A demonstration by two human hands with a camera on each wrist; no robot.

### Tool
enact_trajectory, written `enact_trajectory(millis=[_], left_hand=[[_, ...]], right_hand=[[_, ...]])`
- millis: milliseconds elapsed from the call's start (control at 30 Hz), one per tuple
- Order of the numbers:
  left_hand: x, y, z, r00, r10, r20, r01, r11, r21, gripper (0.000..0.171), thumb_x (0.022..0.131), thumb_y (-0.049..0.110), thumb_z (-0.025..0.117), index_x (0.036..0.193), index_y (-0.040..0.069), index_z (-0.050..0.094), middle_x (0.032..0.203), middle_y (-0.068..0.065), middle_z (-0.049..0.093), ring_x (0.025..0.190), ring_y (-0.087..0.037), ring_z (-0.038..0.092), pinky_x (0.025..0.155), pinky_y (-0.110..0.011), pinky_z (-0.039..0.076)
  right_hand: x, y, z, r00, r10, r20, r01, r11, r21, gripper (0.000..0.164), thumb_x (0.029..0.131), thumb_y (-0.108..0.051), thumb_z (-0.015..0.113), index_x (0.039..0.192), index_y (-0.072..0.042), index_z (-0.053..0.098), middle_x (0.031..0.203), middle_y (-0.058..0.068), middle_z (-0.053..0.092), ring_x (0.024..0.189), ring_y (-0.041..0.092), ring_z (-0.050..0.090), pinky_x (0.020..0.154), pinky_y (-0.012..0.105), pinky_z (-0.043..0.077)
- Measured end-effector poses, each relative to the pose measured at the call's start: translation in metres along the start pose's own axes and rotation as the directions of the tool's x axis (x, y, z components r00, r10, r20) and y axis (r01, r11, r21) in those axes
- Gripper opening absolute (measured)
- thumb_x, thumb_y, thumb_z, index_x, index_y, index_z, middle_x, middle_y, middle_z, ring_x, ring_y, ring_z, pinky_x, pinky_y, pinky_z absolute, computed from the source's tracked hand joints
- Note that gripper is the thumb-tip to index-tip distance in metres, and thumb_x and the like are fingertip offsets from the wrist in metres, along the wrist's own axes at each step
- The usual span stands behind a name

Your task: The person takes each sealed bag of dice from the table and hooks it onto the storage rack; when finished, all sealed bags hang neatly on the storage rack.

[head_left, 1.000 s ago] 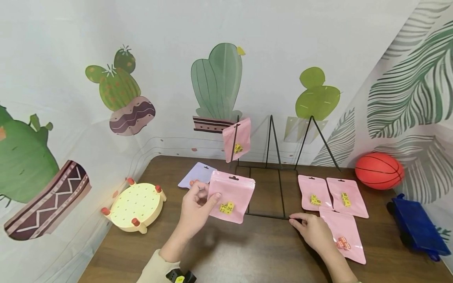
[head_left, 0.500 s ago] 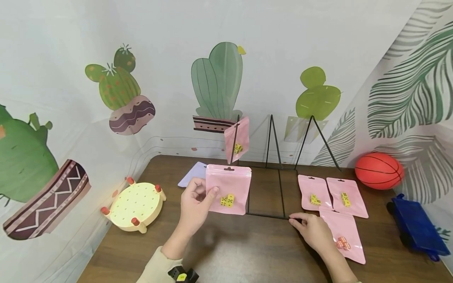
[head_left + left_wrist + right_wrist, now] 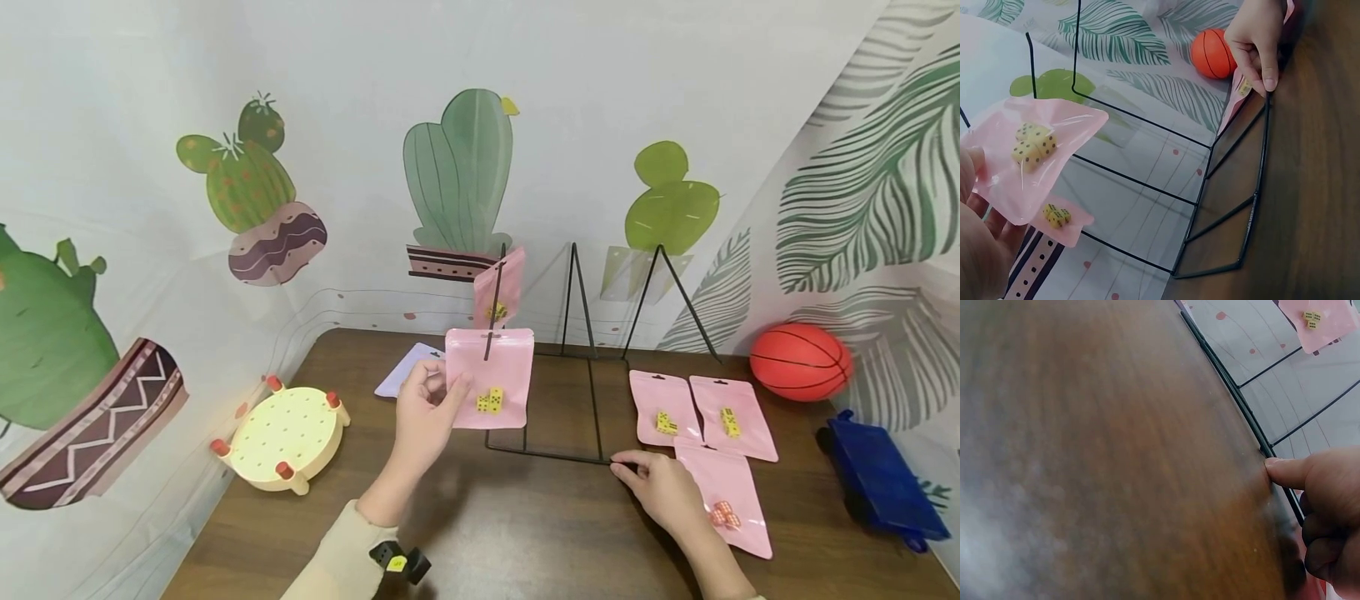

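Note:
My left hand [image 3: 423,417] pinches the left edge of a pink zip bag [image 3: 512,371] with yellow dice inside. One front rod of the black wire rack [image 3: 596,412] shows its tip in front of this bag, seemingly through the hang hole. Farther back on that rod hangs another pink bag [image 3: 513,282] of yellow dice. My right hand [image 3: 663,492] pinches the front right corner of the rack's base, thumb on the wire [image 3: 1250,415] in the right wrist view. The left wrist view shows the held bag [image 3: 1063,131] tilted above the hanging bag [image 3: 1079,228].
Right of the rack lie two pink bags [image 3: 648,387] [image 3: 712,396] of yellow dice and one [image 3: 742,475] with orange-red dice. A red ball [image 3: 801,362] and blue cart [image 3: 885,479] stand far right. At left are a lilac bag [image 3: 405,367] and pale-yellow pegged toy [image 3: 285,433].
My left hand has raised the pink bag and moved it back to the rod, whose tip now shows before it. The hanging bag has shifted slightly. My right hand stays at the rack's corner.

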State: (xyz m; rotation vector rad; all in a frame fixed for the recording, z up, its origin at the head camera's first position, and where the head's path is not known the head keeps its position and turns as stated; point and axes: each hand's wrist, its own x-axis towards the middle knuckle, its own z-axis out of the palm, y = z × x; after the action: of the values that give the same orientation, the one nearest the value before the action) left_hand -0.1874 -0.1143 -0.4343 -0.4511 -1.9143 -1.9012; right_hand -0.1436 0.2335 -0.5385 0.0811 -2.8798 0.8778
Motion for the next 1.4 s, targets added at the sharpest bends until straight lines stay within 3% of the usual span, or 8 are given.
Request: enact_trajectory(millis=[333, 533, 800, 1033, 1233, 1400], left_hand=[[0.030, -0.009, 0.014, 1.000, -0.025, -0.006, 0.025, 1.000, -0.002, 0.024, 0.100, 0.015, 0.073, 0.105, 0.000, 0.055, 0.092, -0.018, 0.076, 0.074, -0.016, 0.068, 0.060, -0.022, 0.052], [0.050, -0.014, 0.023, 1.000, -0.007, -0.024, 0.009, 0.993, 0.121, 0.023, 0.100, 0.016, 0.072, 0.106, -0.001, 0.057, 0.088, -0.015, 0.075, 0.072, -0.016, 0.064, 0.061, -0.023, 0.051], [0.071, -0.025, 0.027, 0.999, -0.036, -0.011, 0.038, 0.982, 0.186, 0.026, 0.102, 0.025, 0.070, 0.110, 0.003, 0.058, 0.096, -0.011, 0.078, 0.076, -0.018, 0.067, 0.065, -0.026, 0.052], [0.075, -0.034, 0.023, 1.000, -0.027, 0.007, 0.024, 0.974, 0.226, 0.028, 0.102, 0.028, 0.070, 0.112, 0.004, 0.059, 0.100, -0.009, 0.078, 0.080, -0.020, 0.066, 0.069, -0.030, 0.050], [0.070, -0.043, 0.015, 0.999, -0.035, 0.002, 0.033, 0.967, 0.254, 0.027, 0.099, 0.028, 0.074, 0.110, 0.006, 0.062, 0.098, -0.006, 0.078, 0.086, -0.019, 0.068, 0.078, -0.032, 0.050], [0.065, -0.052, 0.006, 0.999, -0.039, 0.001, 0.037, 0.963, 0.268, 0.025, 0.098, 0.025, 0.076, 0.108, 0.006, 0.064, 0.095, -0.005, 0.077, 0.087, -0.019, 0.069, 0.077, -0.032, 0.053]], right_hand=[[0.000, 0.001, 0.000, 1.000, 0.004, 0.008, -0.004, 1.000, 0.004, 0.012, 0.092, -0.026, 0.081, 0.103, -0.022, 0.082, 0.055, -0.011, 0.039, 0.050, 0.007, 0.034, 0.048, 0.029, 0.028], [0.001, 0.000, 0.000, 1.000, 0.011, 0.011, -0.011, 1.000, 0.005, 0.012, 0.092, -0.027, 0.081, 0.103, -0.022, 0.082, 0.055, -0.011, 0.040, 0.050, 0.007, 0.034, 0.048, 0.030, 0.028], [0.001, 0.001, 0.001, 1.000, 0.020, 0.022, -0.020, 1.000, 0.006, 0.012, 0.092, -0.027, 0.081, 0.104, -0.023, 0.082, 0.055, -0.011, 0.041, 0.051, 0.007, 0.035, 0.048, 0.029, 0.028], [0.001, 0.001, 0.000, 1.000, 0.015, 0.020, -0.015, 1.000, 0.005, 0.012, 0.093, -0.027, 0.080, 0.103, -0.023, 0.082, 0.056, -0.010, 0.041, 0.051, 0.008, 0.036, 0.048, 0.030, 0.028], [0.001, 0.002, 0.002, 1.000, 0.016, 0.012, -0.016, 1.000, -0.003, 0.012, 0.092, -0.027, 0.081, 0.103, -0.023, 0.082, 0.055, -0.011, 0.041, 0.050, 0.007, 0.035, 0.048, 0.030, 0.028], [0.001, 0.002, 0.002, 1.000, 0.007, 0.005, -0.007, 1.000, -0.003, 0.012, 0.092, -0.027, 0.081, 0.103, -0.023, 0.082, 0.055, -0.011, 0.040, 0.050, 0.007, 0.034, 0.048, 0.029, 0.028]])
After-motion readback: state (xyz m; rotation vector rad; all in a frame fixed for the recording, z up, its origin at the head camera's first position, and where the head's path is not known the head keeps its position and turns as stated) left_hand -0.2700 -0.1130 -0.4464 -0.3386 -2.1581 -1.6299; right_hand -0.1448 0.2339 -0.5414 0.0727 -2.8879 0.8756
